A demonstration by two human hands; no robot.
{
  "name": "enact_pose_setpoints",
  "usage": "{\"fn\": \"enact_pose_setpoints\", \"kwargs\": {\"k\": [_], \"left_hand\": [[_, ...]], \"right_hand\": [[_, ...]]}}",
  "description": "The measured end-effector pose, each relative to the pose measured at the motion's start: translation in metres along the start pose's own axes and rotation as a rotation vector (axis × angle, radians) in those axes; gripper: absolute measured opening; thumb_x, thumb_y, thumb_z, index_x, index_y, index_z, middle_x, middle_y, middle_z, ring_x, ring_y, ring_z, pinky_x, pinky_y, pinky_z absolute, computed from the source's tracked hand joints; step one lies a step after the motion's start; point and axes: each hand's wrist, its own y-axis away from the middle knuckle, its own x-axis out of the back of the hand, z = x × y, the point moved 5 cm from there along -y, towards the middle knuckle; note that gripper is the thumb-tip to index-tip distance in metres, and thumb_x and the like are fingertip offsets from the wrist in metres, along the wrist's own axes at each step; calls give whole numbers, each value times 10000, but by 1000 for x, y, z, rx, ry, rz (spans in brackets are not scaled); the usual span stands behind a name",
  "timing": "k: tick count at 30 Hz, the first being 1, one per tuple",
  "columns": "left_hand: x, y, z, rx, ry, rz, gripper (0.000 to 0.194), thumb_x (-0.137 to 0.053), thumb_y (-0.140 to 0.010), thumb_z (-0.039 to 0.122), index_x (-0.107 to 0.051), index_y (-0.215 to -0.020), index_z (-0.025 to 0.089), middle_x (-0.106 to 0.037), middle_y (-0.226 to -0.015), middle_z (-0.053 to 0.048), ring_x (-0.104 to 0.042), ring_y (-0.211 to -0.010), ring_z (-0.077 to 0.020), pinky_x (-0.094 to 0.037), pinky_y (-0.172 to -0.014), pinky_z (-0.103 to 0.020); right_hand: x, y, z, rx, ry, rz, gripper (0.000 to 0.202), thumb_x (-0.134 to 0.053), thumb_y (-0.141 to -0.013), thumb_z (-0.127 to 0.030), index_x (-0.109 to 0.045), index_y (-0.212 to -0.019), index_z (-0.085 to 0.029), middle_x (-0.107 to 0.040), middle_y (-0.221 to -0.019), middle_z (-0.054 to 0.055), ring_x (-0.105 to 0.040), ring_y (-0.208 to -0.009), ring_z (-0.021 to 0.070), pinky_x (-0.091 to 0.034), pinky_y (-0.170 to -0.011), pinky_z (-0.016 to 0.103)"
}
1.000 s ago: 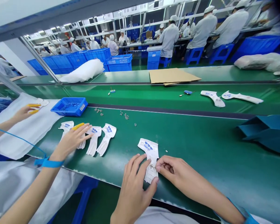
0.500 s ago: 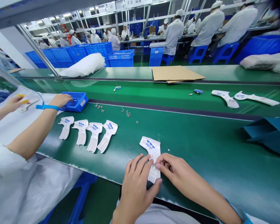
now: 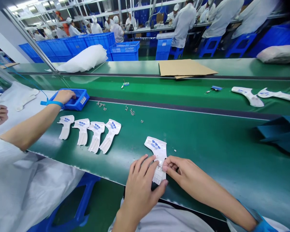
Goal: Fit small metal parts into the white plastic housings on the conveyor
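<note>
A white gun-shaped shell [image 3: 157, 146] with blue marks lies on the green table in front of me. My left hand [image 3: 143, 185] rests on its left edge, fingers spread, the thumb beside its lower end. On the shell's right edge my right hand [image 3: 175, 167] is closed in a pinch; whatever its fingertips hold is too small to make out. Several similar white shells [image 3: 96, 135] lie in a row to the left. Beyond them are small metal parts [image 3: 132, 111] in loose clusters, and a tiny white piece [image 3: 175, 150] lies right of my shell.
At the left, a co-worker's hand [image 3: 64, 96] reaches into a blue tray [image 3: 82, 99]. Two white shells [image 3: 247, 96] lie on the green belt at the right, near dark teal material [image 3: 282, 132]. Cardboard [image 3: 186, 67] lies on the far ledge.
The view has shifted slightly. My hands keep nearly the same places on the shell. The co-worker's other hand, at the far left, now holds a white piece.
</note>
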Motion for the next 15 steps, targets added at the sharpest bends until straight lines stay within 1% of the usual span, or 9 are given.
{"fn": "enact_pose_setpoints", "kwargs": {"k": [3, 7, 11, 15], "left_hand": [[-1, -1, 0, 4, -1, -9, 446, -636, -907, 301, -514, -1325, 202, -562, -1405, -88, -461, -1319, -312, -406, -1050, -497], [-1, -1, 0, 14, 13, -18, 465, -635, -911, 304, -497, -1346, 215, -549, -1421, -74, -446, -1332, -310, -399, -1057, -499], [0, 0, -1, 41, 48, -14, 480, -657, -893, 291, -501, -1344, 236, -553, -1419, -52, -454, -1323, -309, -407, -1053, -502], [1, 2, 0, 72, 68, -17, 469, -676, -879, 327, -527, -1317, 251, -574, -1400, -31, -470, -1310, -311, -414, -1059, -512]], "right_hand": [[1, -1, 0, -6, 8, -15, 258, -419, -985, -367, -594, -848, -236, -644, -774, -12, -554, -707, 157, -368, -628, 258], [1, -2, -3, -18, 66, -5, 261, -409, -983, -379, -594, -863, -239, -648, -789, 5, -564, -728, 170, -353, -613, 266], [-1, -3, -3, -36, 105, -4, 249, -404, -976, -381, -585, -878, -242, -659, -804, 13, -588, -746, 182, -370, -644, 280], [-2, -6, 1, -68, 111, -5, 195, -445, -949, -393, -565, -896, -249, -675, -842, 15, -618, -810, 202, -399, -671, 287]]}}
